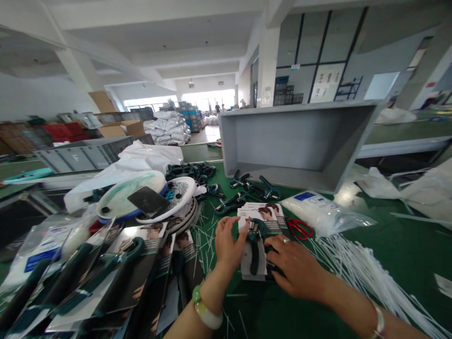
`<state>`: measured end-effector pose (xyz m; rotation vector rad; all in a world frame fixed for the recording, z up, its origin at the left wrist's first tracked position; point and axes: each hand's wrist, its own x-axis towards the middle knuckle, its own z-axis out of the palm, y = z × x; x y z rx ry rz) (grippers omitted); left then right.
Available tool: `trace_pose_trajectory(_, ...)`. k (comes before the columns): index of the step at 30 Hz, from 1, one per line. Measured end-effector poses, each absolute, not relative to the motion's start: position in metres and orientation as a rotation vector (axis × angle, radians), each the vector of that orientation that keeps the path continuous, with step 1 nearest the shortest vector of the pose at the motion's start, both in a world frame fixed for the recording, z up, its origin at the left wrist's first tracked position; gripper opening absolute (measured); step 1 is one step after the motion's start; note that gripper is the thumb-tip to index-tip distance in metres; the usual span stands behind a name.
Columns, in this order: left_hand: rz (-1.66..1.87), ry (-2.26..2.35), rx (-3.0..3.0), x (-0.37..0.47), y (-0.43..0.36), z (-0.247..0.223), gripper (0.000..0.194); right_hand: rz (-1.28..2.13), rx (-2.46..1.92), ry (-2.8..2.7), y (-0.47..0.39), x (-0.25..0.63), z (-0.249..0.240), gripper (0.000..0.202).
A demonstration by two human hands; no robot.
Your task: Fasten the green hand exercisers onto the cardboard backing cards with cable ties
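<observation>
A pair of dark green pliers [254, 254] with a metal head lies on a stack of printed cardboard cards [263, 214] in front of me. My left hand [229, 241] is at the left of the pliers' head, its fingers curled and the thumb against it. On the other side, my right hand [298, 266] is closed around the right handle, and its fingers partly cover that handle. Red-handled scissors [300, 229] lie just beyond my right hand. White cable ties [367, 268] are spread in a large bundle to the right.
Several carded pliers [102, 278] are piled at the left. Loose pliers [231, 202] lie ahead, before a grey crate [282, 141] on its side. A phone [148, 202] rests on round trays [130, 193]. A plastic bag of ties [321, 212] lies at the right.
</observation>
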<state>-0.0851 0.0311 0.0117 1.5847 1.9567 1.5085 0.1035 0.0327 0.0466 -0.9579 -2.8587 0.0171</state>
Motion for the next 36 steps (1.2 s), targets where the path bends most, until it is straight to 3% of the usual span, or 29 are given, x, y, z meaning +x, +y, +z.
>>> trace_pose_trajectory(4,1.616,1.714,1.115,-0.094,0.001,-0.013,0.042,-0.185,-1.004,-2.884,0.023,0.099,0.036,0.022)
trace_pose_trajectory(7,1.522,1.468,1.109,-0.094,-0.012,-0.031,0.029,-0.286,-0.959,-2.883,0.018,0.089,0.035,0.025)
trace_pose_trajectory(12,1.436,1.631,1.418,-0.092,-0.012,-0.032,0.020,-0.339,-1.015,-2.781,0.016,0.069,0.045,0.019)
trace_pose_trajectory(21,1.268,1.755,1.946,-0.094,-0.014,-0.011,0.025,0.272,-1.001,-2.256,0.032,0.062,0.017,0.017)
trace_pose_trajectory(26,1.195,1.795,2.026,-0.094,-0.014,-0.012,0.028,0.408,-0.966,-2.128,0.033,0.067,0.008,0.027)
trace_pose_trajectory(36,1.138,1.798,2.057,-0.094,-0.012,-0.016,0.030,0.400,-0.943,-2.105,0.033,0.069,0.010,0.028)
